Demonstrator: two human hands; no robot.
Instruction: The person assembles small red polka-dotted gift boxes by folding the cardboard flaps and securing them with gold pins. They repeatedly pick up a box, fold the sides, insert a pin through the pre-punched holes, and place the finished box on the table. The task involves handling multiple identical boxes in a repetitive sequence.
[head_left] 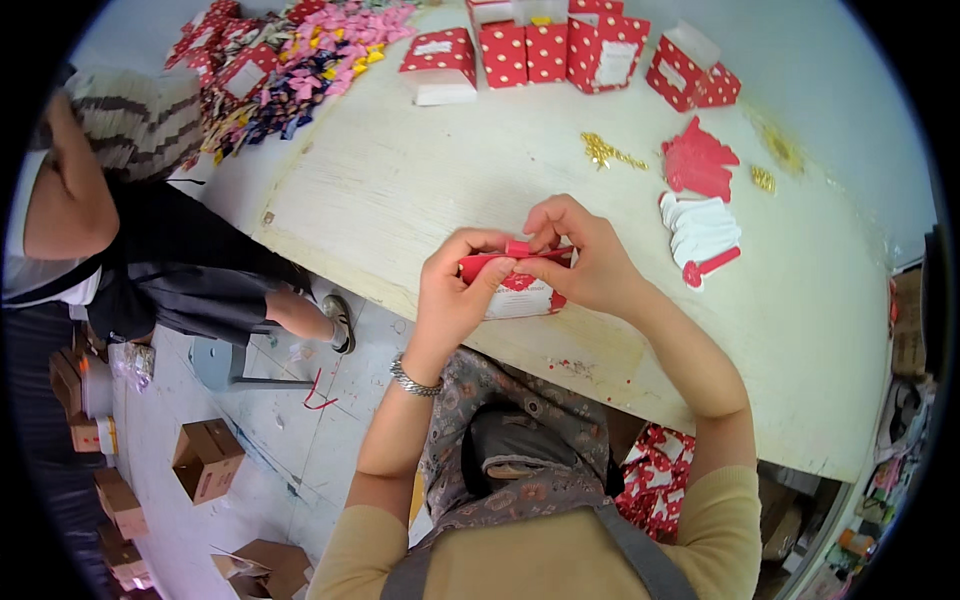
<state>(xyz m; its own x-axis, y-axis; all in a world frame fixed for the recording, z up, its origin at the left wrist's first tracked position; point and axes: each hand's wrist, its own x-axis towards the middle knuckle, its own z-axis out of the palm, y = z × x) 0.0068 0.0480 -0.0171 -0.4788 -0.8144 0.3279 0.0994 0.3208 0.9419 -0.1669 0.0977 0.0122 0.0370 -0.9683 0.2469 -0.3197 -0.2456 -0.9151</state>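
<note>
At the table's front edge, both my hands are at a small red and white paper gift box [530,302] with red decoration on its near face. My left hand [450,285] grips the box's left top edge, thumb on the near side. Across from it, my right hand [592,262] pinches the right top edge, its index finger bent over the top. Between my fingertips a short red strip [517,248] stands up at the top of the box. My fingers partly hide the flaps.
Farther right on the table [400,190] lie red paper cutouts [698,160], white tags [697,235] and gold pieces [603,150]. Red dotted boxes [525,55] stand at the back. Colourful bows [320,60] pile at far left. A person [80,215] sits left; cardboard boxes [207,460] lie on the floor.
</note>
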